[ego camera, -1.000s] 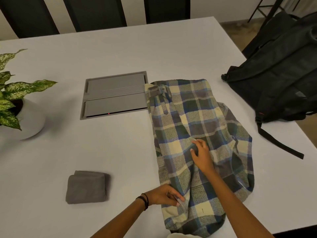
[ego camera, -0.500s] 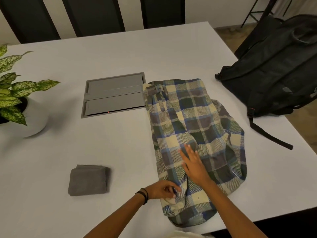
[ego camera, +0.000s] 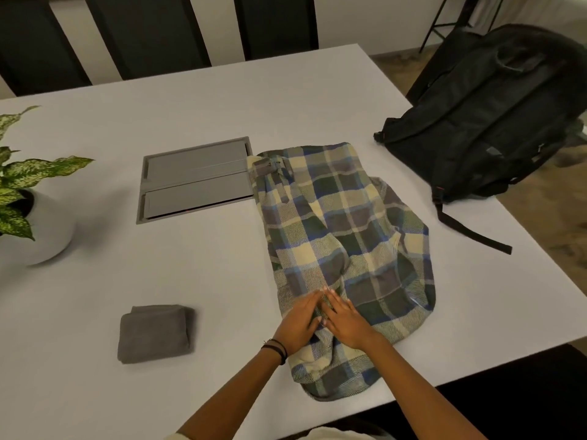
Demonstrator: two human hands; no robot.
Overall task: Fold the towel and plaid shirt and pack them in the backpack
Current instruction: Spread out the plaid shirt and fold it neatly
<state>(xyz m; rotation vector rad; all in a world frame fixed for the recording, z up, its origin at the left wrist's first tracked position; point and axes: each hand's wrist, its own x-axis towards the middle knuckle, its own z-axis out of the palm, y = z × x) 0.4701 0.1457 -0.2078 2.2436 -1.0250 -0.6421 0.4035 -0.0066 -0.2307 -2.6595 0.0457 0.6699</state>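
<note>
The plaid shirt (ego camera: 336, 236) lies lengthwise on the white table, collar at the far end, its sides folded in and rumpled, its hem hanging over the near edge. My left hand (ego camera: 300, 323) and my right hand (ego camera: 344, 320) rest flat and side by side on the shirt's lower part, fingers extended, pressing the cloth. The grey towel (ego camera: 155, 333) sits folded in a small square to the left of my hands. The black backpack (ego camera: 489, 115) leans at the table's right edge, its strap trailing toward the shirt.
A grey recessed panel (ego camera: 193, 177) is set in the table (ego camera: 222, 100), touching the shirt's collar. A potted plant (ego camera: 35, 211) in a white pot stands at the left edge. Dark chairs line the far side.
My left hand has let go of the shirt's left edge and moved up beside my right hand. My right hand has slid down toward me. Both now lie flat on the cloth.
</note>
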